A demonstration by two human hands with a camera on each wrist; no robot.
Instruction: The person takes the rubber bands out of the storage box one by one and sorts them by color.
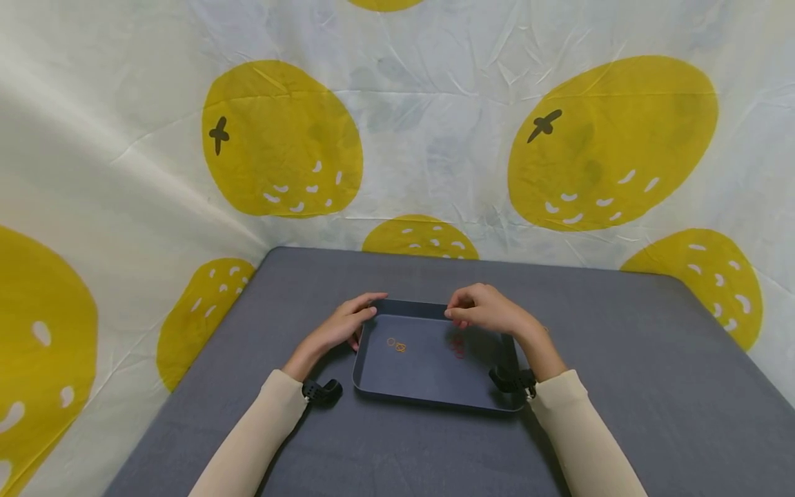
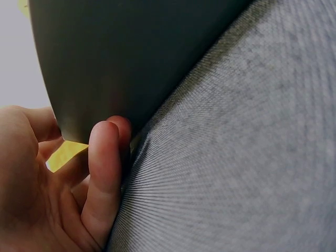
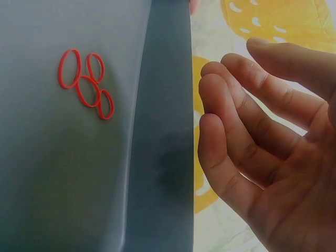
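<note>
A shallow dark grey tray (image 1: pixel 428 398) lies on the table in front of me. My left hand (image 1: pixel 338 326) grips its far left corner, with the thumb over the rim and other fingertips against the outer wall (image 2: pixel 121 58). Above the tray's far right part hovers my right hand (image 1: pixel 491 309). Its fingers (image 3: pixel 212 142) are loosely bent, and nothing shows between them and the thumb. Several red rubber bands (image 3: pixel 88 90) lie on the tray floor under it, partly shadowed in the head view. A few orange rubber bands (image 1: pixel 400 347) lie left of the tray's middle.
A grey cloth covers the table (image 1: pixel 397 449). Just beyond the right wrist a small orange thing (image 1: pixel 546 328) is partly visible. A white curtain with yellow fruit prints (image 1: pixel 435 138) hangs behind the table and along its left side.
</note>
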